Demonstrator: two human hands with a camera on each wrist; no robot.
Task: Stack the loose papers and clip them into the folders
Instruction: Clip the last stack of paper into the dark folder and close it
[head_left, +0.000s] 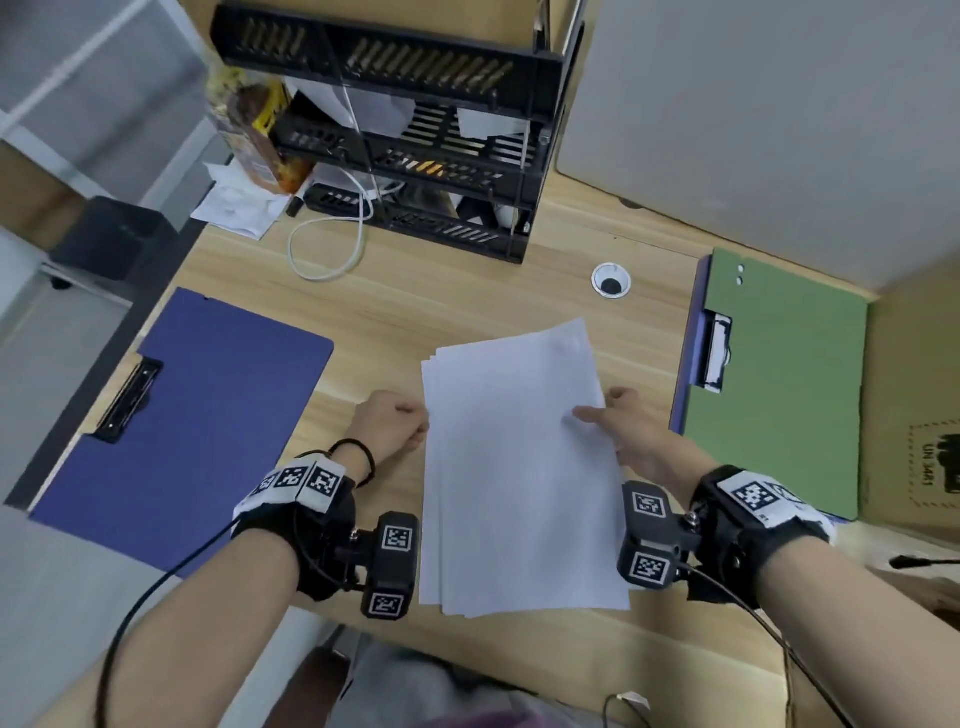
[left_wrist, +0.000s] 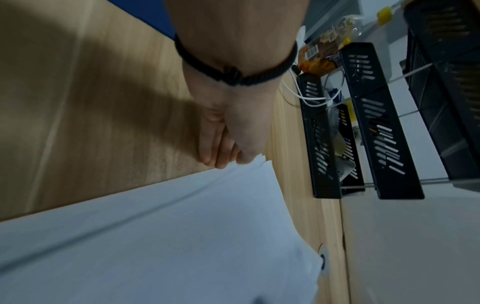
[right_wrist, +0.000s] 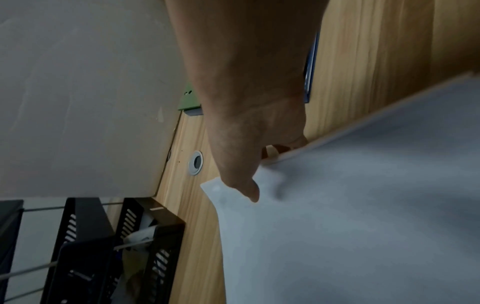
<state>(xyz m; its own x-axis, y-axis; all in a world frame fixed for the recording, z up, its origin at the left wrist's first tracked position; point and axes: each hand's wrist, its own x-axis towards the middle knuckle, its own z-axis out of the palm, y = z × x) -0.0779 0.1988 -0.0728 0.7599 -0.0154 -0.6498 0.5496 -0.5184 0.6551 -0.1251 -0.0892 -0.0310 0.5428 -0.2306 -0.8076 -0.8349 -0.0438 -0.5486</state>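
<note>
A stack of white papers (head_left: 519, 467) lies slightly fanned on the wooden desk (head_left: 467, 301), between my hands. My left hand (head_left: 397, 423) is at the stack's left edge; in the left wrist view the edge (left_wrist: 233, 170) runs between its fingers (left_wrist: 213, 152) and thumb. My right hand (head_left: 618, 421) pinches the right edge, thumb on top (right_wrist: 249, 189), fingers underneath. An open blue clip folder (head_left: 208, 415) lies at the left, its clip (head_left: 130, 400) on the left side. A green folder (head_left: 779, 384) with a clip (head_left: 717, 353) lies at the right.
A black tiered tray rack (head_left: 415, 156) stands at the back with a white cable (head_left: 332, 249) looping in front. A cable hole (head_left: 611, 280) sits behind the papers. A grey partition (head_left: 779, 130) and a cardboard box (head_left: 914, 415) bound the right side.
</note>
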